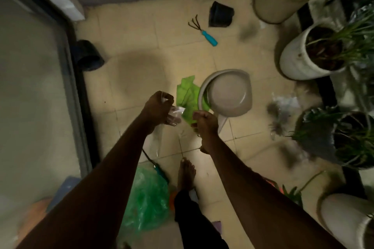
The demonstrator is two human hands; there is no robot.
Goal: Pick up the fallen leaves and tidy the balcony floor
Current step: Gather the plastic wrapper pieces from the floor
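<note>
Both my hands are held out over the tiled balcony floor (141, 32), gripping a clear plastic bag (176, 116) that hangs between them. My left hand (159, 107) pinches the bag's upper edge with curled fingers. My right hand (205, 123) grips the other side of the bag. Blurred dark leaf debris (275, 111) lies on the floor to the right, near a crumpled clear wrapper (287, 103). More dark smudges (248, 31) show by the pots. The bag's contents cannot be made out.
A beige dustpan (232, 95) rests on a green cloth (186, 95). A teal-handled hand rake (202, 28) and two tipped black pots (221, 14) (89, 55) lie on the floor. White planters (299, 56) line the right side. A green plastic bag (149, 196) sits by my bare foot (187, 174).
</note>
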